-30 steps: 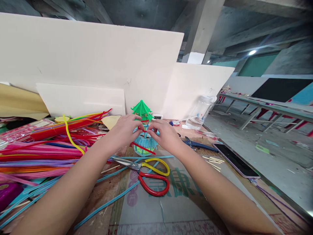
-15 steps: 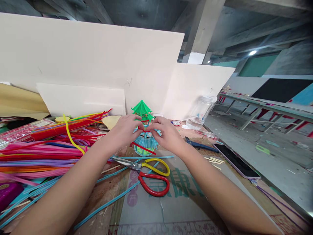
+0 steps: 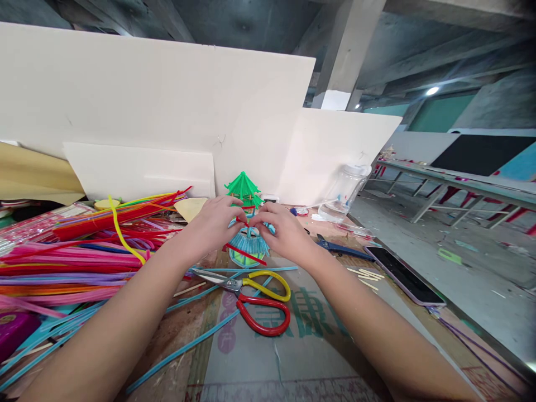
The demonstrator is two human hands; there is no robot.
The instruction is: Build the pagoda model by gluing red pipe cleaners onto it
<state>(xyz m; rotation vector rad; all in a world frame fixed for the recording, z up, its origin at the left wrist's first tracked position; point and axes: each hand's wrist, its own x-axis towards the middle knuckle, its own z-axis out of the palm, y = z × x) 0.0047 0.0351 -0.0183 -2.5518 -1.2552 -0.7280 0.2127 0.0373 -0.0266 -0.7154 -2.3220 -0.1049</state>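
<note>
A small tiered pavilion model (image 3: 250, 248) made of pipe cleaners stands on the board, with a light blue skirt-like lower tier. Its pointed green roof (image 3: 243, 185) shows above my fingers. Both hands meet at the model's middle, fingertips pinched on a short red pipe cleaner (image 3: 248, 224). My left hand (image 3: 213, 223) comes in from the left, and my right hand (image 3: 281, 228) from the right. Part of the middle tier is hidden behind my fingers. Scissors (image 3: 240, 287) with one yellow and one red handle lie just in front, blades partly spread.
Bundles of coloured pipe cleaners (image 3: 75, 257) cover the left side. Long light blue pipe cleaners (image 3: 188, 349) cross the board. A phone (image 3: 404, 274), small pale sticks (image 3: 366, 274), dark blue pliers (image 3: 345, 248) and a clear plastic jar (image 3: 343, 192) are on the right. White panels (image 3: 159, 106) stand behind.
My right hand has shifted slightly, its fingers drawn in closer to the red pipe cleaner. My left hand stays almost where it was.
</note>
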